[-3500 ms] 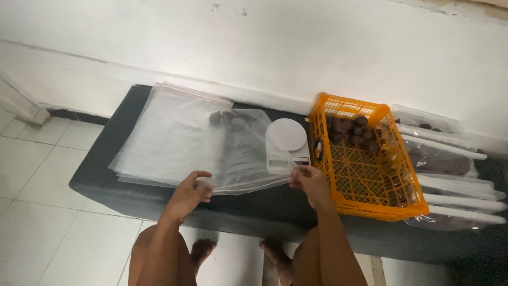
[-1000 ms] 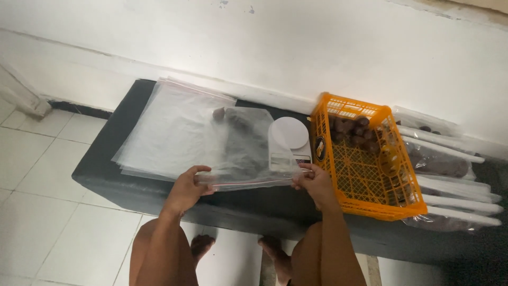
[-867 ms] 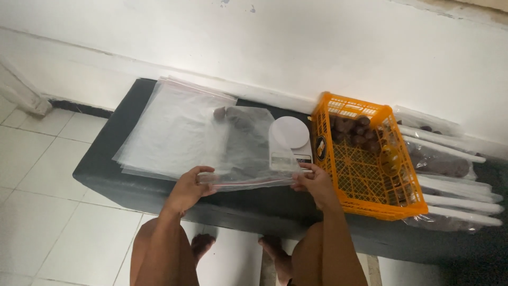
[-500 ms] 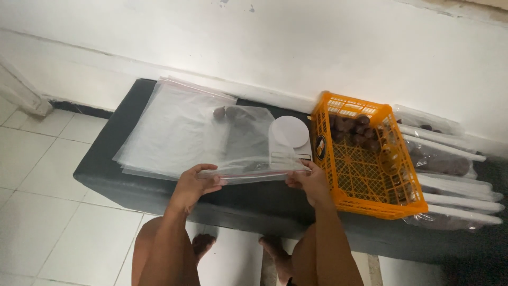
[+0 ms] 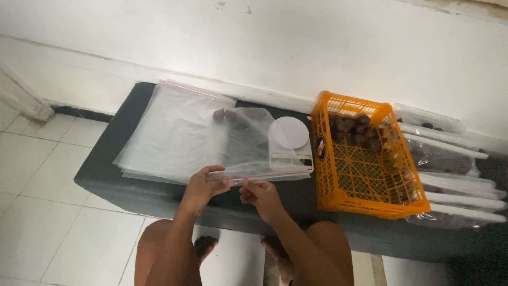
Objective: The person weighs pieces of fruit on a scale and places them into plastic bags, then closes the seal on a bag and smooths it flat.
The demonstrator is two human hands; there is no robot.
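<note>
My left hand (image 5: pixel 203 185) and my right hand (image 5: pixel 260 194) pinch the near edge of a clear plastic zip bag (image 5: pixel 248 143), close together near its left end. The bag lies flat over the dark bench (image 5: pixel 106 159) and holds a few dark brown fruits (image 5: pixel 227 115) at its far end. It partly covers a white kitchen scale (image 5: pixel 290 143) with a round platform. Under its left side lies a stack of empty clear bags (image 5: pixel 169 132).
An orange plastic crate (image 5: pixel 365 159) with dark fruits at its far end stands right of the scale. Filled, sealed bags (image 5: pixel 455 175) are piled at the far right. A white wall runs behind the bench. My knees and feet are below, on a tiled floor (image 5: pixel 42 212).
My right hand has slid left along the bag's near edge, from by the crate to beside my left hand. The bag has settled flatter on the bench.
</note>
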